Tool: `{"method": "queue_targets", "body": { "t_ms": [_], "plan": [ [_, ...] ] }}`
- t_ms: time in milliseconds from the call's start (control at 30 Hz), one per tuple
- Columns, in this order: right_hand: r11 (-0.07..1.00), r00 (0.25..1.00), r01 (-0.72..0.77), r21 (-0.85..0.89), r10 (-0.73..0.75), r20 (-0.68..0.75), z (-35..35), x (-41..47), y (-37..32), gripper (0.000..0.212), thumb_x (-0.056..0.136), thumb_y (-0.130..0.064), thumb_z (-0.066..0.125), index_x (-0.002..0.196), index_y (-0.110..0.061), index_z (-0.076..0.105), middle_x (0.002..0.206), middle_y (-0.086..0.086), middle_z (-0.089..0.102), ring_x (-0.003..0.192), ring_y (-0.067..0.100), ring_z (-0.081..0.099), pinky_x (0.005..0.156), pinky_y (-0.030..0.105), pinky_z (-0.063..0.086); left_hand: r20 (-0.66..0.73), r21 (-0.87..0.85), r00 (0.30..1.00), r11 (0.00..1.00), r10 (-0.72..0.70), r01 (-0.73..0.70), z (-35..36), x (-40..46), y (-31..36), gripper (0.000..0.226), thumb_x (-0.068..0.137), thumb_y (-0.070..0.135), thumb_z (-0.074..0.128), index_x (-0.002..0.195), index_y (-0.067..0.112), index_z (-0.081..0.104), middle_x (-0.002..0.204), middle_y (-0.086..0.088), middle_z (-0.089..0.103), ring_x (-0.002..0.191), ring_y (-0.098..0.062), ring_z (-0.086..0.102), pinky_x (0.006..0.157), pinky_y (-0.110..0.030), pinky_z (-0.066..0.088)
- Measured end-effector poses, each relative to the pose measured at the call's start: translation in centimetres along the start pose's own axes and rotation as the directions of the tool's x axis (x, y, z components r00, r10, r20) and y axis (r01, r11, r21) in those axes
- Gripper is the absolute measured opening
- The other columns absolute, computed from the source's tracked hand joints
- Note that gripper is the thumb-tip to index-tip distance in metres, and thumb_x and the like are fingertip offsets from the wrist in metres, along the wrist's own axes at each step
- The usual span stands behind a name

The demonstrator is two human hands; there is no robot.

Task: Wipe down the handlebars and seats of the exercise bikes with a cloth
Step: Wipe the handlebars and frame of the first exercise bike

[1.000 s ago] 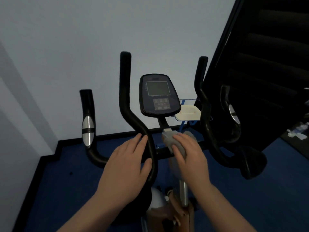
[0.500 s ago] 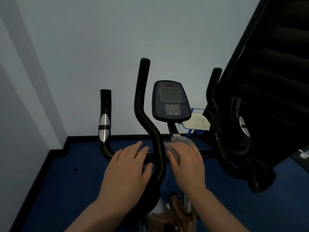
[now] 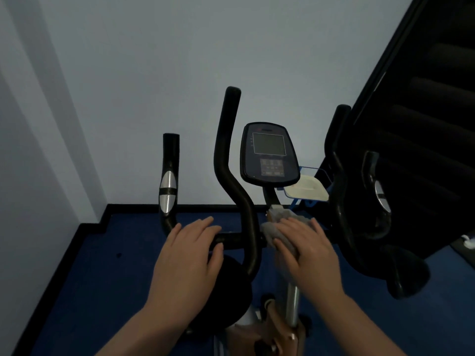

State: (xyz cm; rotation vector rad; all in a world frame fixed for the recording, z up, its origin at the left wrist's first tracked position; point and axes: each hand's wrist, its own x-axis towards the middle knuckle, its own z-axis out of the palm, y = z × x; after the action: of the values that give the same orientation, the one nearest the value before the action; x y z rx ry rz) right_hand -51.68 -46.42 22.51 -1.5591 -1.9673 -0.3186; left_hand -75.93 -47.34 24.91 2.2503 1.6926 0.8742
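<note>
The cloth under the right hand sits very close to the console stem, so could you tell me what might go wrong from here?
1. The right hand presses the cloth on the crossbar just below the console; a wide stroke could smear or press its buttons.
2. The cloth is bunched, so it may skip parts of the bar.
3. The left hand covers a stretch of the crossbar that could stay unwiped.

Blue floor under my bike

I see dark blue floor [image 3: 108,273] running to a black skirting [image 3: 144,208] at the pale wall; the exercise bike [image 3: 270,327] stands on it, and a small white object [image 3: 469,242] lies far right.
</note>
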Motion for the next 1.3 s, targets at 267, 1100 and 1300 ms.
{"method": "queue_targets", "body": {
  "t_ms": [267, 1100, 1300],
  "plan": [
    [0.998, 0.996, -0.061, -0.003, 0.061, -0.072, 1.2, -1.0, -1.3, 0.036, 0.093, -0.035, 0.050, 0.120, -0.021, 0.067, 0.122, -0.007, 0.066, 0.121, 0.011, 0.055, 0.114, 0.043, 0.028, -0.041, -0.017, 0.999, 1.000, 0.017, -0.018, -0.1, -0.1, 0.2, 0.026, 0.088, 0.024, 0.063, 0.114, 0.025, 0.067, 0.128, 0.007, 0.061, 0.116, -0.003, 0.041, 0.108, -0.036, 0.033],
    [0.968, 0.979, -0.177, 0.179, 0.191, -0.066, 0.9, 1.4, -1.3, 0.028, 0.093, -0.040, 0.053, 0.108, -0.025, 0.071, 0.102, -0.015, 0.068, 0.103, 0.006, 0.060, 0.092, 0.041, 0.045, 0.047, -0.099, 0.999, 0.995, 0.011, -0.007, -0.4, 0.0, 0.2, 0.025, 0.089, 0.022, 0.059, 0.111, 0.028, 0.068, 0.126, 0.013, 0.059, 0.116, -0.007, 0.052, 0.096, -0.027, 0.039],
    [0.984, 0.983, -0.153, 0.086, 0.160, -0.086, 1.3, -0.7, -2.1, 0.025, 0.090, -0.038, 0.056, 0.102, -0.018, 0.065, 0.108, -0.010, 0.065, 0.112, 0.006, 0.055, 0.111, 0.030, 0.031, 0.075, -0.129, 0.996, 0.991, 0.038, -0.029, -0.6, 0.0, 0.1, 0.024, 0.091, 0.023, 0.056, 0.111, 0.028, 0.068, 0.125, 0.014, 0.059, 0.116, -0.004, 0.051, 0.095, -0.023, 0.035]
  ]
}}
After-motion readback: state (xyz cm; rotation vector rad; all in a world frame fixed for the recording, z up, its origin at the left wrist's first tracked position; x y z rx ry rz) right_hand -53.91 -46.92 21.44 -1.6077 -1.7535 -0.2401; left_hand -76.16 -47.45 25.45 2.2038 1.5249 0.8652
